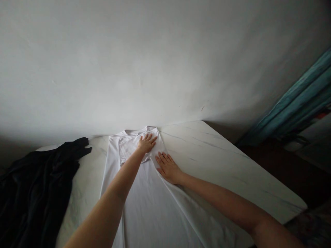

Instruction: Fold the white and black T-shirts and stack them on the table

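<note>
A long white garment [144, 199] with a neckline and short sleeves lies spread on the table, its neck end toward the wall. One sleeve is folded inward over the chest. My left hand [147, 143] rests flat on the upper part near the right shoulder, fingers spread. Lower and to the right, my right hand [169, 168] lies flat along the garment's right edge, fingers stretched out. Neither hand grips the cloth. The garment's lower end runs out of view at the bottom, partly behind my forearms.
The marble-patterned white table [222, 162] stands against a pale wall [144, 62]. A heap of black clothing [43, 182] covers its left side. Beyond the table's right edge are a dark floor [279, 165] and a teal curtain [297, 93].
</note>
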Action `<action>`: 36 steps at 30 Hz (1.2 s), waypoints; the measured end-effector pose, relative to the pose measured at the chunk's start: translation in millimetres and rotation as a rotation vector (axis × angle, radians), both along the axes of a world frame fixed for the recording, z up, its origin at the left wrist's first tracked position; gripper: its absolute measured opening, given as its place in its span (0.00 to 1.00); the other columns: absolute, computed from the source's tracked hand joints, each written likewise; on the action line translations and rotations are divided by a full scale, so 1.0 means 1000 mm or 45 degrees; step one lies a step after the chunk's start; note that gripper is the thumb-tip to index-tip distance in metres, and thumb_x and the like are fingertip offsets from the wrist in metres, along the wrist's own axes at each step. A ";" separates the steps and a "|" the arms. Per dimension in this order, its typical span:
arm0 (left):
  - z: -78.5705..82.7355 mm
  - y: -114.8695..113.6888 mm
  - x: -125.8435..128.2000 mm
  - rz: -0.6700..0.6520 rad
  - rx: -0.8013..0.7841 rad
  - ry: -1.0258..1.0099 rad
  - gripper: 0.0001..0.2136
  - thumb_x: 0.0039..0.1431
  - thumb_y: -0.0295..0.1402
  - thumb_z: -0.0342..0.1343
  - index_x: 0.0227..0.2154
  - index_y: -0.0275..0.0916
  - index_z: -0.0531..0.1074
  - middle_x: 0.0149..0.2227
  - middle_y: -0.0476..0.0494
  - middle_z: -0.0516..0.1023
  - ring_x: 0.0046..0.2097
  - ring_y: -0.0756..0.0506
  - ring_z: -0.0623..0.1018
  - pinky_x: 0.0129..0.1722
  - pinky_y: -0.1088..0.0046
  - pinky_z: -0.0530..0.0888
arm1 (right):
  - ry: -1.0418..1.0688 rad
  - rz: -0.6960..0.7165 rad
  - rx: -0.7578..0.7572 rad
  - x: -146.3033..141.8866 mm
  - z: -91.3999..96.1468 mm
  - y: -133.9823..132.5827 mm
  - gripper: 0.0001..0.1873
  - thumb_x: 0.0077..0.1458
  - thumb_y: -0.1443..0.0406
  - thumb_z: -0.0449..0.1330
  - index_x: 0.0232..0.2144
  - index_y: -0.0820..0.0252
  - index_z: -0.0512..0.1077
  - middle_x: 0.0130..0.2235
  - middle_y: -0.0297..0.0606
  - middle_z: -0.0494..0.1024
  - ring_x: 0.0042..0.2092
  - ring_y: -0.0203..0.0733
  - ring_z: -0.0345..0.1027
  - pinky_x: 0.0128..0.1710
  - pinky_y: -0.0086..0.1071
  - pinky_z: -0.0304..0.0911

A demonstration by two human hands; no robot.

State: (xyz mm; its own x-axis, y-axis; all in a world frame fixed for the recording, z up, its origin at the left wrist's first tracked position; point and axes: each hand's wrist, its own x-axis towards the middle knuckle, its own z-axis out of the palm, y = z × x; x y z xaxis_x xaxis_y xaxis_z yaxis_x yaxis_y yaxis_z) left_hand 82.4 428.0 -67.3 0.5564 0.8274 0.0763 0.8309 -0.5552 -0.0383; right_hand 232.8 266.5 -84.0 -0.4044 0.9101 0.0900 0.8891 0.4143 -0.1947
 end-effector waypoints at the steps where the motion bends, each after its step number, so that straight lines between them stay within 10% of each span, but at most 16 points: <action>1: 0.004 -0.005 0.003 0.023 -0.011 0.004 0.23 0.69 0.40 0.41 0.65 0.47 0.56 0.68 0.39 0.55 0.68 0.34 0.55 0.62 0.42 0.54 | 0.013 0.011 -0.018 0.001 0.003 -0.006 0.31 0.66 0.58 0.48 0.66 0.67 0.53 0.69 0.51 0.46 0.69 0.56 0.37 0.67 0.50 0.39; 11: 0.026 -0.125 -0.007 -0.764 -0.344 -0.480 0.10 0.63 0.34 0.51 0.39 0.42 0.78 0.46 0.42 0.78 0.49 0.45 0.74 0.52 0.69 0.69 | 0.307 -0.226 -0.150 0.011 0.048 -0.066 0.11 0.59 0.61 0.59 0.40 0.61 0.75 0.42 0.43 0.79 0.47 0.45 0.72 0.46 0.33 0.64; 17: 0.034 -0.165 -0.016 -0.733 -0.458 -0.471 0.10 0.61 0.31 0.51 0.37 0.40 0.78 0.39 0.44 0.79 0.42 0.46 0.75 0.47 0.71 0.69 | 0.057 -0.207 -0.464 0.005 0.068 -0.088 0.19 0.52 0.53 0.64 0.40 0.61 0.75 0.40 0.47 0.80 0.44 0.52 0.75 0.42 0.37 0.66; 23: 0.035 -0.188 -0.005 -0.507 -0.528 -0.262 0.09 0.59 0.29 0.51 0.29 0.38 0.76 0.29 0.47 0.79 0.32 0.48 0.76 0.34 0.76 0.69 | 0.495 -0.072 -1.157 0.006 0.074 -0.091 0.18 0.65 0.58 0.49 0.40 0.64 0.73 0.23 0.38 0.78 0.24 0.39 0.73 0.28 0.30 0.67; 27: 0.027 -0.200 0.003 -0.311 -0.270 -0.254 0.11 0.60 0.26 0.49 0.41 0.37 0.74 0.43 0.41 0.79 0.44 0.44 0.77 0.44 0.70 0.72 | 0.520 -0.285 -0.532 0.006 0.055 -0.083 0.15 0.64 0.67 0.48 0.41 0.67 0.74 0.37 0.47 0.81 0.39 0.42 0.76 0.41 0.32 0.69; 31: 0.008 -0.197 0.000 -0.252 -0.021 -0.275 0.19 0.63 0.31 0.49 0.56 0.36 0.66 0.59 0.35 0.69 0.60 0.41 0.68 0.58 0.63 0.66 | 0.273 -0.171 -0.009 0.006 0.026 -0.082 0.23 0.61 0.65 0.54 0.57 0.67 0.66 0.61 0.54 0.65 0.63 0.50 0.57 0.62 0.42 0.53; 36: -0.016 -0.190 -0.009 -0.308 -0.024 -0.252 0.22 0.68 0.36 0.42 0.62 0.34 0.60 0.65 0.32 0.60 0.67 0.41 0.59 0.64 0.57 0.59 | 0.038 0.011 -0.058 0.009 0.014 -0.099 0.37 0.64 0.53 0.51 0.67 0.69 0.50 0.69 0.52 0.46 0.70 0.52 0.36 0.67 0.46 0.37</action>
